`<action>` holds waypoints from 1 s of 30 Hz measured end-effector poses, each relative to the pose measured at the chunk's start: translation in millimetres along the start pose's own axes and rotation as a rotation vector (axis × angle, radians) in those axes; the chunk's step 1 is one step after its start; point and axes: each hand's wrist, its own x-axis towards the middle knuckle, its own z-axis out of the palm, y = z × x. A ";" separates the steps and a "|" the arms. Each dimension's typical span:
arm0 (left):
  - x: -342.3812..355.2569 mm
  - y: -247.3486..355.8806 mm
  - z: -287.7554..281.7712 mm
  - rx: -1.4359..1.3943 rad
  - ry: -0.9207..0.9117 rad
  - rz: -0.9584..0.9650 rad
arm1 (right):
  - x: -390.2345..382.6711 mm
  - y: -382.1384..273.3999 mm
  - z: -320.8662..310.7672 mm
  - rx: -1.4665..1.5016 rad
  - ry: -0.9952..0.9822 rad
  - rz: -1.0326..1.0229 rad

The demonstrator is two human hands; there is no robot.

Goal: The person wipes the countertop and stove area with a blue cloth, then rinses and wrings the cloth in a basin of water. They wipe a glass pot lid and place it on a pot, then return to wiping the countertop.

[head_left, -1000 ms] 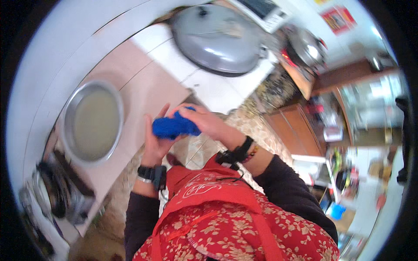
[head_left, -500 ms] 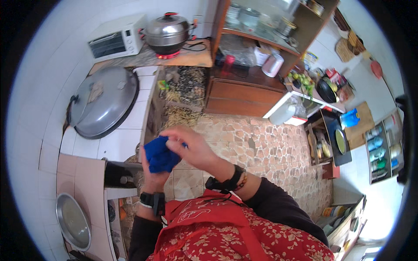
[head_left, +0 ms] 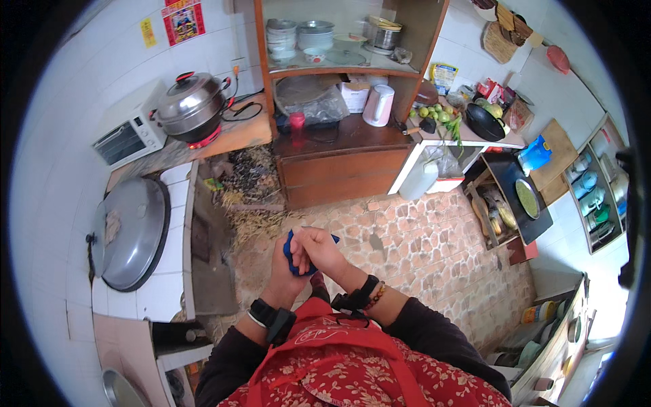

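Note:
A blue cloth [head_left: 289,252] is bunched up between my two hands, in front of my red apron [head_left: 332,359]. My left hand [head_left: 279,273] wraps round it from the left side. Closed over the other side, my right hand [head_left: 323,249] presses against the left one with its fingers curled in. Only a strip of the cloth and a small corner beyond the right knuckles show; the fingers cover the remainder.
To the left, a large lidded wok [head_left: 135,230] is set in a tiled stove. Behind it are a steamer pot [head_left: 191,108] and a white toaster oven [head_left: 129,129]. A wooden cabinet [head_left: 342,173] stands ahead. Green vegetables [head_left: 437,114] and a black pan [head_left: 484,122] lie at the right.
My hands have closed tightly over the cloth, which was a larger bundle on my left palm under my right fingers. The view has turned left and shows more of the cabinet.

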 end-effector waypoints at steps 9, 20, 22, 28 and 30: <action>163.5 14.4 -18.7 0.030 0.220 0.192 | 142.6 -17.3 -107.5 -0.999 0.001 -0.446; 355.9 112.9 -40.6 -0.138 0.374 0.301 | 227.0 -64.4 -255.8 -0.589 -0.365 -0.133; 361.3 137.9 -37.8 -0.076 0.282 0.284 | 236.2 -80.9 -313.8 -0.344 -0.214 0.000; 361.0 148.9 -55.0 -0.081 0.420 0.297 | 345.1 -173.1 -517.6 -0.280 0.373 -0.409; 366.4 131.0 -60.7 -0.061 0.526 0.357 | 398.5 -208.4 -567.2 -0.261 0.485 -0.387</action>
